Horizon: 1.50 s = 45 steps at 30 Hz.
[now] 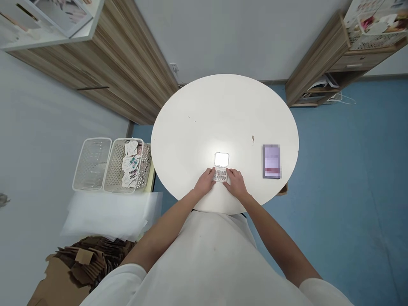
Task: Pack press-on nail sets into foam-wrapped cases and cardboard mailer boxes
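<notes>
In the head view, one small case (220, 179) lay near the front edge of the surface (223, 110), between the left hand (204, 182) and the right hand (237, 182), neither clearly nearer; both hands' fingers grasped its opposite sides. Opened, its long axis ran forward to one raised lid (222, 159). One screened device (271, 161) lay rightward; the case's pieces (220, 173) were too small to count.

Location type: packing workroom, apparently. Left of the left hand (205, 182): plastic basket (112, 174) of white cards (130, 162), translucent sheets (111, 212), folded brown cardboard (101, 260). Beyond and right of the right hand (236, 183): wood-grain storage cabinet (320, 59).
</notes>
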Available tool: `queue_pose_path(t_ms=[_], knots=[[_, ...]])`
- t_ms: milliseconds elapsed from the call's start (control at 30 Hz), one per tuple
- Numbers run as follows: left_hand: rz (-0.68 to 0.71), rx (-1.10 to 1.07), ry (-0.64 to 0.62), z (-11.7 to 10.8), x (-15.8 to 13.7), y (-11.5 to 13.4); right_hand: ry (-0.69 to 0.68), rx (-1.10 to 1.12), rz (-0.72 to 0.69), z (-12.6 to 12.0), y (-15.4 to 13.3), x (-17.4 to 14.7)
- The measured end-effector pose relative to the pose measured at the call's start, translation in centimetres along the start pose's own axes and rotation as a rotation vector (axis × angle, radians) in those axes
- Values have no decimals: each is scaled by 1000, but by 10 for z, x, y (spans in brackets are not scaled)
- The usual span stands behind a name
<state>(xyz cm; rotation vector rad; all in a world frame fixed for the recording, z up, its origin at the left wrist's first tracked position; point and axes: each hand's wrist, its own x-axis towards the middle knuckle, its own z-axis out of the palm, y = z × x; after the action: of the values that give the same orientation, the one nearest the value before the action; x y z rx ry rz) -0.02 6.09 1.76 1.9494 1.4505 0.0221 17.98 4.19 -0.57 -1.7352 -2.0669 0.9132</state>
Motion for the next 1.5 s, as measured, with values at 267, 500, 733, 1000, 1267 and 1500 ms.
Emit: queue_pose_path(t_ms=[267, 500, 733, 1000, 1267, 1500], knots=[[-165, -333, 126, 11, -10, 4, -19, 298, 202, -4, -8, 2], [-395, -595, 199, 11, -7, -6, 1, 555, 410, 3, -28, 0], [-311, -785, 259, -12, -42, -22, 92, 663, 369, 3, -76, -25], [-123, -1118, 80, -41, -82, -30, 169, 801, 348, -16, -112, -43], [-19, -1270, 3, -53, -100, -30, 158, 1156, 371, -11, -130, -46], [-23, -1358, -59, -61, -110, -36, 139, 1219, 333, -13, -144, -42]])
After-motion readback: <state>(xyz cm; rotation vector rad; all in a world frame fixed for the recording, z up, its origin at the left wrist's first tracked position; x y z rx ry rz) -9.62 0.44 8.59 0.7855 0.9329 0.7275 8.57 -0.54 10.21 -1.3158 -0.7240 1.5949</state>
